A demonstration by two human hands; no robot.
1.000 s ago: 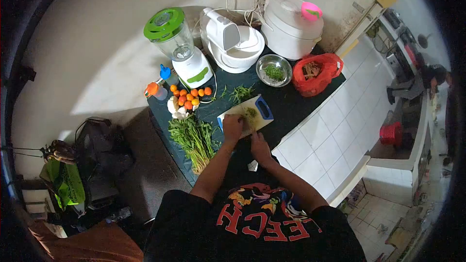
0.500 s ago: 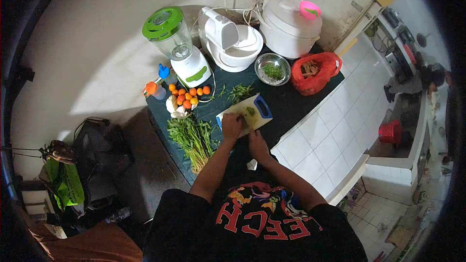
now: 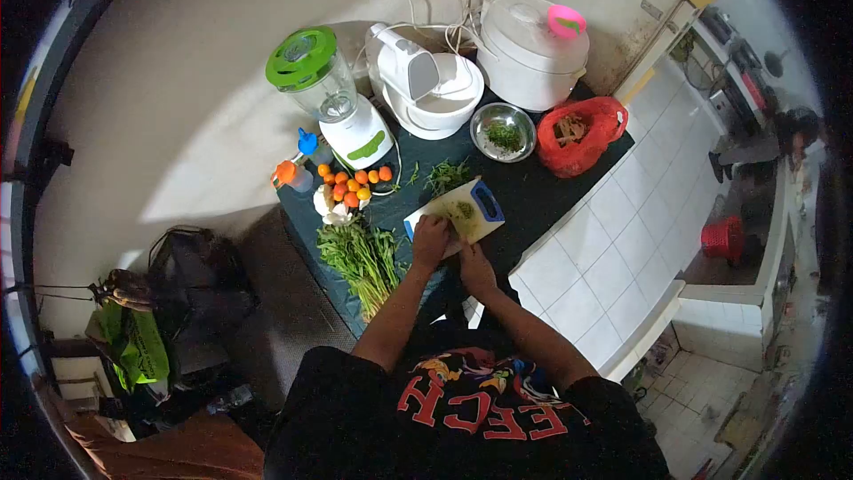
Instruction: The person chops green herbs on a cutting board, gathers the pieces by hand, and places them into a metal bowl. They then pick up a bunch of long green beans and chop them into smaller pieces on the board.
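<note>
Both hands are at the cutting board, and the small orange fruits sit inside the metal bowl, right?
No: the head view shows the small orange fruits on the dark tabletop; the metal bowl holds chopped greens. The left hand and right hand are at the cutting board.

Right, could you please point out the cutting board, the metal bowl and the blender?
Cutting board [image 3: 481, 226]: head view, bare surface beside the chopped greens.
Metal bowl [image 3: 503, 112]: head view, inner wall.
Blender [image 3: 349, 132]: head view, white base.
</note>
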